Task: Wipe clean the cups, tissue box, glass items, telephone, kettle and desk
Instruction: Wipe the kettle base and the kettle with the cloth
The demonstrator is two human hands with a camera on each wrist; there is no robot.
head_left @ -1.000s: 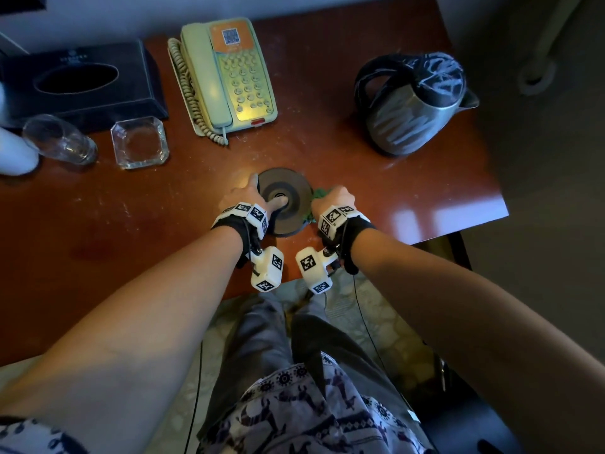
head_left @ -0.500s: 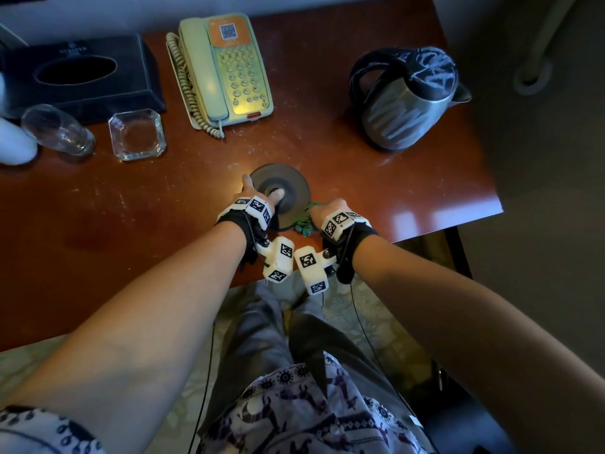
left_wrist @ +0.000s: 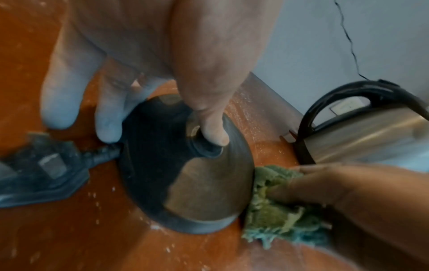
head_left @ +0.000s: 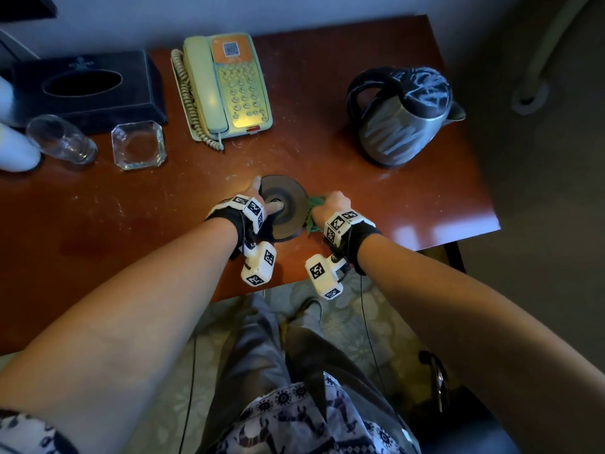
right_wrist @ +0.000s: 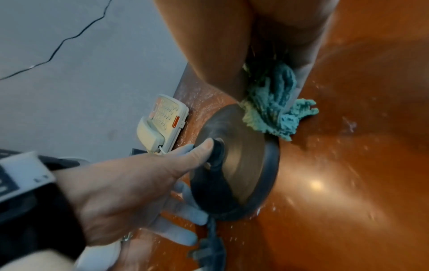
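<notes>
Person: black wrist straps (head_left: pixel 363 237) carrying white marker-printed camera blocks (head_left: pixel 258 264), thin black cables trailing behind, patterned white-and-navy sleeve (head_left: pixel 26 434), grey trousers (head_left: pixel 262 348).

dim room | window glare on desk (head_left: pixel 458 229) right edge | wrist views soft, edges warped

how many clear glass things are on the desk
2. A drinking glass lies on its side at the desk's far left, and a square glass ashtray sits just right of it, before the tissue box. More may be hidden past the left edge.
</notes>
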